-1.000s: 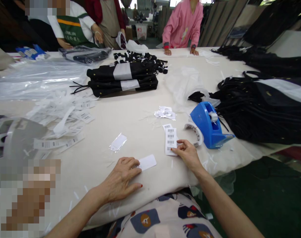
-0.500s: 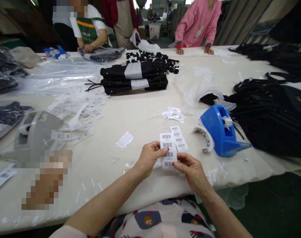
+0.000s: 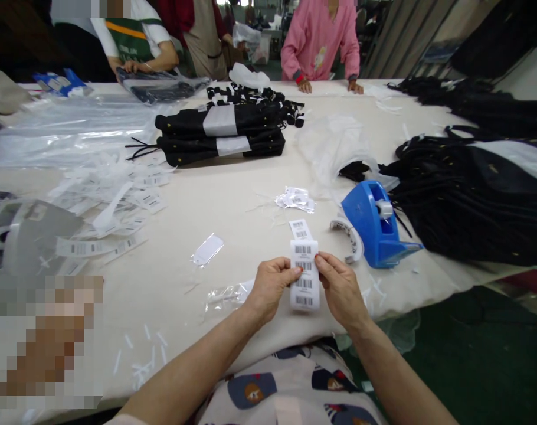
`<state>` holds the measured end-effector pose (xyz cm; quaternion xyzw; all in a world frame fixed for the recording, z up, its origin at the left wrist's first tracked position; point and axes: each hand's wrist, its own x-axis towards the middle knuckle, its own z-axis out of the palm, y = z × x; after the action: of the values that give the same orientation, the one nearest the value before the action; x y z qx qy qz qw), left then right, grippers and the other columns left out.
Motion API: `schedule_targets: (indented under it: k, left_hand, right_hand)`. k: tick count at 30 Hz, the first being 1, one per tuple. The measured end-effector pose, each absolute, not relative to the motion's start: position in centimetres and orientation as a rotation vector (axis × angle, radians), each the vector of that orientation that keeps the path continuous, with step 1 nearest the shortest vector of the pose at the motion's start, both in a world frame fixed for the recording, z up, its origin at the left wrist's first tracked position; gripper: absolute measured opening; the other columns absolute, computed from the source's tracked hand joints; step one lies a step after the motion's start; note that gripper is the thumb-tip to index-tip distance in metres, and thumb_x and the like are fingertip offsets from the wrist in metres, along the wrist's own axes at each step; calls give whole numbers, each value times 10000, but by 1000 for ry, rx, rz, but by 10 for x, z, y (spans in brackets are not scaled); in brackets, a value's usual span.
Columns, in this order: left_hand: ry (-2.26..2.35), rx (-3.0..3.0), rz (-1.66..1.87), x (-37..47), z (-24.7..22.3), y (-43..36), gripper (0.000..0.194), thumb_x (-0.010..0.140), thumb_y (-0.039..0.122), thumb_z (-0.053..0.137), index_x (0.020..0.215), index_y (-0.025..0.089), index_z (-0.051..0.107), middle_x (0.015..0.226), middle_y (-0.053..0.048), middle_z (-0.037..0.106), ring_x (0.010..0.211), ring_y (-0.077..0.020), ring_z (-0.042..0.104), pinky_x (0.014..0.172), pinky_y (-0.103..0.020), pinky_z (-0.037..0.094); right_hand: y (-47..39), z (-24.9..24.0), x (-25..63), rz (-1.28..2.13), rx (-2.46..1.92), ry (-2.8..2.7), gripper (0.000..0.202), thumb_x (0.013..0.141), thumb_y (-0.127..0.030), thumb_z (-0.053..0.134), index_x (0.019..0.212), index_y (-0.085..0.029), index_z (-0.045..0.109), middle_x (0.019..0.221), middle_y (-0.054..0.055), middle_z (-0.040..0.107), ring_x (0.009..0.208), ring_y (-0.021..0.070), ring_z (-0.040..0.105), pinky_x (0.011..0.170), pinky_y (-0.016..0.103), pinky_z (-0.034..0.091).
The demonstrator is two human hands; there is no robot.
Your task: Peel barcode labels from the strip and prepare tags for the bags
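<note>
A white strip of barcode labels [image 3: 304,284] is held upright between my two hands near the table's front edge. My left hand [image 3: 275,284] pinches its left side, thumb across the labels. On the upper right edge, my right hand [image 3: 340,287] grips the strip between thumb and fingers. Behind it lies another barcode strip [image 3: 299,229], partly covered. A pile of small plastic-wrapped tags [image 3: 295,199] sits farther back. To the left rests a single blank-looking tag [image 3: 207,249], and a clear plastic sleeve [image 3: 228,296] lies beside my left hand.
A blue tape dispenser [image 3: 368,221] and a curled label strip [image 3: 352,239] stand right. Black bags [image 3: 476,198] fill the right side; folded black bundles [image 3: 219,137] lie mid-table. A grey dispenser [image 3: 32,236] and loose labels [image 3: 113,200] are left. People stand across the table.
My right hand has moved up from the strip's lower right to its upper right edge. The strip now hangs straighter and covers more of the one behind. The whole view has shifted.
</note>
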<state>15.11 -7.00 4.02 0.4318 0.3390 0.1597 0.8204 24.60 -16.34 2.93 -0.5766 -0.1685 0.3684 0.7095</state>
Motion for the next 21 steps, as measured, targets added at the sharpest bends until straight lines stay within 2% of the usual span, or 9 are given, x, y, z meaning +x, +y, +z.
schedule_targets:
  k: [9, 13, 18, 21]
  left_hand:
    - [651, 780, 257, 149, 31, -69, 272, 511, 277, 792, 625, 87, 634, 626, -51, 644, 573, -121, 558, 608, -249, 425]
    - [654, 767, 275, 150, 31, -70, 257, 522, 265, 784, 643, 86, 646, 632, -52, 651, 575, -120, 560, 606, -245, 431]
    - [670, 797, 254, 149, 29, -71, 224, 533, 246, 769, 621, 86, 639, 628, -47, 650, 564, -112, 555, 596, -230, 424]
    - [676, 850, 258, 148, 27, -72, 218, 553, 260, 751, 629, 90, 637, 637, -48, 649, 581, -122, 554, 608, -239, 422]
  right_hand:
    - [-161, 21, 248, 999, -1054, -180, 249, 696, -381, 699, 843, -185, 655, 834, 35, 662, 759, 201, 609, 650, 306, 501]
    - [-161, 20, 249, 946, -1055, -191, 249, 714, -417, 672, 825, -194, 658, 858, 39, 661, 796, 208, 606, 668, 312, 500]
    - [-163, 22, 254, 907, -1108, -270, 217, 727, -369, 675, 857, -196, 660, 811, 25, 651, 752, 180, 593, 674, 291, 477]
    - [-165, 22, 256, 727, -1247, -346, 225, 765, -362, 638, 935, -214, 648, 816, 12, 636, 707, 145, 567, 651, 265, 458]
